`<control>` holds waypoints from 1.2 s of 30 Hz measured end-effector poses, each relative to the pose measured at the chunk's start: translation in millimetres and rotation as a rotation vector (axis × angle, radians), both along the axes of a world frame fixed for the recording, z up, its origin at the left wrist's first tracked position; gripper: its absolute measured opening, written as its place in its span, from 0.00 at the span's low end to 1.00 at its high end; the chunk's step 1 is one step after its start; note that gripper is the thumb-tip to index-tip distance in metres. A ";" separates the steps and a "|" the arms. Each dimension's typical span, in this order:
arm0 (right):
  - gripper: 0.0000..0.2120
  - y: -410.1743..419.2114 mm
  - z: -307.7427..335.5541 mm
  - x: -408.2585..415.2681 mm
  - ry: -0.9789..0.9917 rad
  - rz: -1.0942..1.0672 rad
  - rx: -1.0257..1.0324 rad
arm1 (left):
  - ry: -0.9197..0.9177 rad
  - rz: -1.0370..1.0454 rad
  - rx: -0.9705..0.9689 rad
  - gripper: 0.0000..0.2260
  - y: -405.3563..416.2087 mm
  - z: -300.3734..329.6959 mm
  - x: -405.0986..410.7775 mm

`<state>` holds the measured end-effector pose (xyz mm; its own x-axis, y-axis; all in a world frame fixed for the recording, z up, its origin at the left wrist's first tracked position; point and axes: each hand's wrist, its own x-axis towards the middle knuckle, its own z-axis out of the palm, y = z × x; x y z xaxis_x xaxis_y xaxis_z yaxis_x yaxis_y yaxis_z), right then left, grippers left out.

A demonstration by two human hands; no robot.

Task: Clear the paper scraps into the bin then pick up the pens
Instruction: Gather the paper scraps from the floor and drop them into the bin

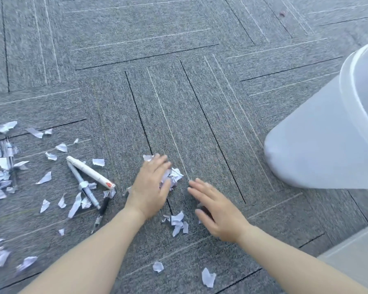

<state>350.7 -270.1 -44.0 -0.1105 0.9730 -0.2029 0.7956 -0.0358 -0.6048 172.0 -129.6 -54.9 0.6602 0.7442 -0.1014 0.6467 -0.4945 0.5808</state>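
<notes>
Grey carpet tiles (pixel 157 98) with thin black and white stripes cover the floor. At the right edge stands a translucent white plastic bin (pixel 327 134), its rim cut off by the frame; a pale flat surface shows in the lower right corner.

Torn paper scraps (pixel 4 181) lie scattered over the left part of the carpet, with a few more between and below the two forearms (pixel 179 222). Among the left scraps lie the pens: a thick white marker (pixel 89 172) with a red mark near one end, a slim clear pen (pixel 83 184) crossing under it, and a black pen (pixel 102 209) just beside their lower ends. Another pen (pixel 10 160) lies at the far left, blurred and partly covered by scraps.

The left hand (pixel 151 187) rests palm down on the carpet, its fingers (pixel 160 164) curled loosely over a small crumpled heap of scraps (pixel 174 176), touching it but not closed around it. The right hand (pixel 217 211) hovers low just beside that heap, flat and open, fingers (pixel 198 185) together and pointing toward the left hand, holding nothing. The bin is well apart from both hands.
</notes>
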 end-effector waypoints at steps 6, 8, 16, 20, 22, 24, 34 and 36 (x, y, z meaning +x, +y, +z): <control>0.31 -28.0 -6.6 9.4 -0.140 -0.222 0.109 | -0.142 -0.166 0.055 0.19 -54.8 4.3 -29.3; 0.37 -38.6 -7.9 6.6 -0.148 -0.139 0.049 | -0.029 -0.172 0.109 0.25 -55.2 6.0 -31.5; 0.50 -78.9 -20.9 -13.7 -0.335 0.442 0.137 | 0.356 -0.119 0.105 0.38 7.9 3.5 -5.2; 0.39 -63.2 -31.9 -17.9 -0.410 0.400 0.251 | 0.173 -0.254 0.060 0.35 -3.9 1.3 -16.1; 0.37 -50.9 -33.4 -21.2 -0.423 0.273 0.238 | 0.107 -0.289 0.061 0.33 -20.0 -0.4 -27.8; 0.36 -40.7 -31.6 -23.5 -0.434 0.198 0.183 | 0.050 -0.308 0.068 0.34 -35.5 -3.7 -37.9; 0.32 32.8 -20.5 -19.6 -0.273 0.206 0.083 | 0.108 -0.398 0.292 0.28 -56.8 -9.7 -36.7; 0.27 38.1 -21.1 -22.8 -0.194 0.216 0.120 | 0.123 -0.322 0.318 0.22 -52.4 -8.5 -30.4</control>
<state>327.9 -232.0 -65.2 -0.2873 0.9496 -0.1252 0.8781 0.2089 -0.4305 141.6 -182.0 -63.3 0.8600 0.5102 0.0068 0.4855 -0.8223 0.2968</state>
